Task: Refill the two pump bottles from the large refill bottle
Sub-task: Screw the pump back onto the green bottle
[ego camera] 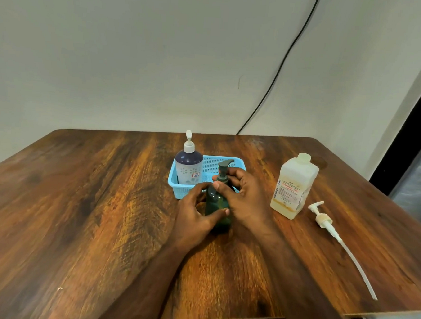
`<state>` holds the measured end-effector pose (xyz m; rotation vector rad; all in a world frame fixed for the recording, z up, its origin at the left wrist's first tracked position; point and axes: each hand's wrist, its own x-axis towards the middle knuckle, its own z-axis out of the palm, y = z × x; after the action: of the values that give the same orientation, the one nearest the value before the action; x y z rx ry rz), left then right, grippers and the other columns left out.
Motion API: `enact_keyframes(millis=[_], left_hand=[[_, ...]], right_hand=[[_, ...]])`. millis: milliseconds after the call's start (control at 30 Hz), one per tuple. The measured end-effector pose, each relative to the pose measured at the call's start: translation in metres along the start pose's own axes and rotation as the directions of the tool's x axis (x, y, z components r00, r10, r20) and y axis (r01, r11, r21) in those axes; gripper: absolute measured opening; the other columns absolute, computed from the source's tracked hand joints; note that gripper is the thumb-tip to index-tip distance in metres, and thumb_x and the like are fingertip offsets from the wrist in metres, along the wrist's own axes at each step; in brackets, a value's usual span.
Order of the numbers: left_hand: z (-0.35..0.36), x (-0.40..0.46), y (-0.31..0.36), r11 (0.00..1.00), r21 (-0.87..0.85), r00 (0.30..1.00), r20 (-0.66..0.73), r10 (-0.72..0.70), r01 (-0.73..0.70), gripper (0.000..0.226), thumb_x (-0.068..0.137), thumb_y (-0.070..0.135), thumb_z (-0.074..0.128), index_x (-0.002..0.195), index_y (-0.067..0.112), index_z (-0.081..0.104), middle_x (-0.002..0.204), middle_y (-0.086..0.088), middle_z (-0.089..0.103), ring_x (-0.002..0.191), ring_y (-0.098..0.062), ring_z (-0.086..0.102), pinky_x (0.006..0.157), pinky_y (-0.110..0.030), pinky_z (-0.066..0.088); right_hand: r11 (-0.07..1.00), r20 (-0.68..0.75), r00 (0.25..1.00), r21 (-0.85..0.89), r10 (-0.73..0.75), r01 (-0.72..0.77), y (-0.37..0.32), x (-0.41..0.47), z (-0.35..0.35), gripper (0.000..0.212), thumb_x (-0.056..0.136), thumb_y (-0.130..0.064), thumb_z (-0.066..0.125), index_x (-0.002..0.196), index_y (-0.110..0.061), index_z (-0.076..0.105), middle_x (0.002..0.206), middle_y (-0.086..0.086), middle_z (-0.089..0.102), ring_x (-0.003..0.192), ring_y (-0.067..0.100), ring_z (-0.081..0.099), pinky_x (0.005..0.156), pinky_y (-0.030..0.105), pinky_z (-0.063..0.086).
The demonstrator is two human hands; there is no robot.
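- Wood-grain desk (91, 201) carries everything; both forearms reach in from the near edge.
- Left hand (194, 212) wraps the body of the dark green pump bottle (217, 204), thumb across its front, fingers curled round the left side.
- Right hand (244, 196) is on the same bottle higher up: fingers curled at the pump collar/neck, thumb on the shoulder. Grip looks like a pinch round the collar; exact finger contact behind the neck is hidden.
- Green bottle stands upright on the desk, near centre, just in front of the basket, pump head still on, spout pointing right.
- Loose white pump with long dip tube (333, 231) lies flat on the desk to the right, tube running toward the near right edge.
- Large refill bottle (294, 186), translucent with pale liquid and a printed label, stands upright right of the hands, just beyond the loose pump, cap on.
- Blue plastic basket (204, 168) sits behind the green bottle.
- White-and-navy floral pump bottle (188, 168) stands upright in the basket's left end, white pump fitted.
- Black cable (284, 65) runs down the wall behind the desk.
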<state>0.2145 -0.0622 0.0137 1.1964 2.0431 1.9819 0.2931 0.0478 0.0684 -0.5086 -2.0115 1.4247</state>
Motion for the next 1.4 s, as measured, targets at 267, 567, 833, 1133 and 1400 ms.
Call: enact_keyframes(millis=[267, 567, 833, 1133, 1400], left_hand=[[-0.001, -0.003, -0.008, 1.000, -0.002, 0.999, 0.044, -0.029, 0.029, 0.069, 0.071, 0.041, 0.081, 0.134, 0.034, 0.055, 0.131, 0.016, 0.063, 0.119, 0.001, 0.060, 0.097, -0.023, 0.053], [-0.015, 0.011, 0.009, 0.992, 0.125, 0.995, -0.099, 0.020, -0.007, 0.046, 0.084, 0.053, 0.064, 0.122, 0.027, 0.067, 0.112, 0.016, 0.070, 0.104, 0.004, 0.065, 0.075, -0.014, 0.055], [-0.041, 0.060, 0.013, 0.970, 0.237, 0.979, -0.184, 0.091, -0.045, 0.044, 0.096, 0.046, 0.048, 0.083, 0.013, 0.074, 0.067, 0.002, 0.072, 0.059, -0.011, 0.067, 0.055, -0.028, 0.051], [-0.047, 0.080, 0.003, 0.961, 0.276, 0.973, -0.218, 0.076, -0.013, 0.029, 0.104, 0.021, 0.052, 0.084, 0.015, 0.071, 0.069, 0.003, 0.069, 0.060, -0.007, 0.065, 0.058, -0.032, 0.053], [-0.053, 0.080, -0.004, 0.941, 0.335, 0.977, -0.212, 0.025, 0.049, 0.013, 0.100, 0.024, 0.060, 0.089, 0.021, 0.067, 0.087, 0.003, 0.072, 0.075, -0.007, 0.067, 0.058, -0.026, 0.054]], right_hand=[[0.989, -0.123, 0.992, -0.147, -0.034, 0.016, -0.003, -0.013, 0.008, 0.042, 0.092, -0.033, 0.073, 0.132, -0.026, 0.062, 0.133, -0.014, 0.063, 0.115, -0.003, 0.057, 0.078, 0.004, 0.046], [0.965, -0.116, 0.991, -0.259, -0.065, 0.033, -0.007, -0.004, -0.014, 0.041, 0.092, -0.038, 0.071, 0.129, -0.020, 0.064, 0.127, -0.006, 0.067, 0.113, 0.007, 0.062, 0.087, 0.016, 0.050], [0.960, -0.230, 0.949, -0.228, -0.213, 0.161, -0.035, 0.034, -0.033, 0.029, 0.085, -0.050, 0.074, 0.095, -0.023, 0.073, 0.086, -0.014, 0.070, 0.081, 0.000, 0.065, 0.071, 0.023, 0.054], [0.951, -0.309, 0.919, -0.260, -0.246, 0.167, -0.047, 0.078, -0.032, 0.034, 0.085, -0.049, 0.075, 0.102, -0.019, 0.075, 0.089, -0.009, 0.074, 0.081, 0.007, 0.069, 0.076, 0.038, 0.062], [0.910, -0.259, 0.947, -0.409, -0.193, 0.074, -0.018, 0.102, -0.009, 0.032, 0.086, -0.048, 0.074, 0.104, -0.021, 0.073, 0.099, -0.006, 0.073, 0.089, 0.012, 0.066, 0.081, 0.039, 0.059]])
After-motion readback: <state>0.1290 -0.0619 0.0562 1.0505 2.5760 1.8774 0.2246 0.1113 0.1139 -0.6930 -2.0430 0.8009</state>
